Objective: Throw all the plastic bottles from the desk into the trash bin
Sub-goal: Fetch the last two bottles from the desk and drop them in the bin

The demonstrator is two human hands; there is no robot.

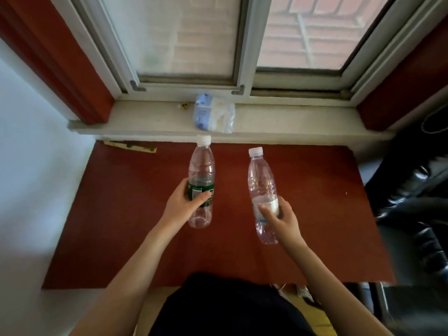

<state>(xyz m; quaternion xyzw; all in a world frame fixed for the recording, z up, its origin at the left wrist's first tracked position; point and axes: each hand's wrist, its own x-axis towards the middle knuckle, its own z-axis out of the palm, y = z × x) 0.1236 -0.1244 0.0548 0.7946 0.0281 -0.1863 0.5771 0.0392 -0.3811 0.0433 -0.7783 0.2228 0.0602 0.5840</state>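
Note:
Two clear plastic bottles with white caps stand over the dark red desk [121, 238]. The green-labelled bottle [201, 166] is in the middle-left, and my left hand [183, 204] is wrapped around its label. The white-labelled bottle [261, 180] is to its right, tilted slightly left, with my right hand [281, 220] closed around its lower half. Whether the bottle bases touch the desk I cannot tell. No trash bin is in view.
A white window sill [150, 117] runs behind the desk with a blue-and-white plastic pack [213, 115] on it. A yellowish strip [131, 146] lies at the desk's far left. A black chair [412, 202] stands to the right, a white wall to the left.

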